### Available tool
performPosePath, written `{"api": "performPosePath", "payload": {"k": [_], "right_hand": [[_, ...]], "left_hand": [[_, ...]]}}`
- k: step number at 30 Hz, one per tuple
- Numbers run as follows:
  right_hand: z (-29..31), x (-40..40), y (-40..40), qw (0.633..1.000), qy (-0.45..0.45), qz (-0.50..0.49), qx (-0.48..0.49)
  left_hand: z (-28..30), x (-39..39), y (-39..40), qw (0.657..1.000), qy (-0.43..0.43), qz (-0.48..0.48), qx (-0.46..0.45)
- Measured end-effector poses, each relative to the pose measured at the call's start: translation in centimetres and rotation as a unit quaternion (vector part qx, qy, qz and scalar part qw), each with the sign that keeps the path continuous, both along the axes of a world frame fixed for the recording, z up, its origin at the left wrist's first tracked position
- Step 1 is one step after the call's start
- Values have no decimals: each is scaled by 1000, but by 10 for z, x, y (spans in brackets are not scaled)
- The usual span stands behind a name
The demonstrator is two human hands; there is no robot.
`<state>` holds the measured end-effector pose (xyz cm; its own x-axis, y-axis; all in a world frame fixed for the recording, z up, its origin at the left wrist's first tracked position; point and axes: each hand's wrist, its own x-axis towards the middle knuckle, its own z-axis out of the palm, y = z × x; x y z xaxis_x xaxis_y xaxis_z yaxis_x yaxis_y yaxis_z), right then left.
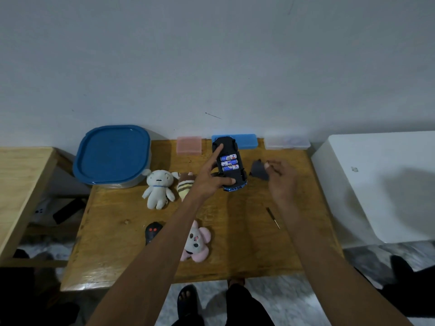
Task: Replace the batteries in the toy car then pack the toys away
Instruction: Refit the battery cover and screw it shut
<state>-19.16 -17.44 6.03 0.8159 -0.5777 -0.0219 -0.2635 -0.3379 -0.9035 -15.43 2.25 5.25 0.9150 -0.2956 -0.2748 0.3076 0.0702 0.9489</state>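
On the desk (235, 255), a lidded tub (111, 154) sits at the far left corner, with three flat cases (189, 145) (247, 140) (286, 142) in a row to its right along the wall. The upturned toy car (229, 161) lies before the middle case, three batteries (228, 163) in its bay, the loose cover (259, 171) just to its right. Two plush toys (159, 188) (185, 184) lie left of the car, another plush (197, 243) and a remote (153, 231) nearer the front, a screwdriver (273, 217) to the right.

Two bare forearms, no sleeves, no watch or ring visible on left hand (209, 177) or right hand (282, 180). Below, dark trousers (247, 307) and a dark open-toe sandal (187, 300).
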Motion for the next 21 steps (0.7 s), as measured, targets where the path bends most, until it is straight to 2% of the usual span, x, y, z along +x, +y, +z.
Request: {"api": "performPosePath", "payload": {"k": [4, 8, 15, 21], "right_hand": [[41, 28, 0, 997, -45, 20, 67], [65, 41, 10, 989, -32, 105, 98], [66, 40, 29, 979, 19, 197, 40], [63, 35, 40, 976, 40, 216, -12]], "left_hand": [[5, 4, 0, 1000, -12, -13, -3], [9, 3, 1, 999, -26, -31, -2], [12, -1, 9, 998, -33, -45, 13], [17, -2, 15, 998, -41, -52, 9]]}}
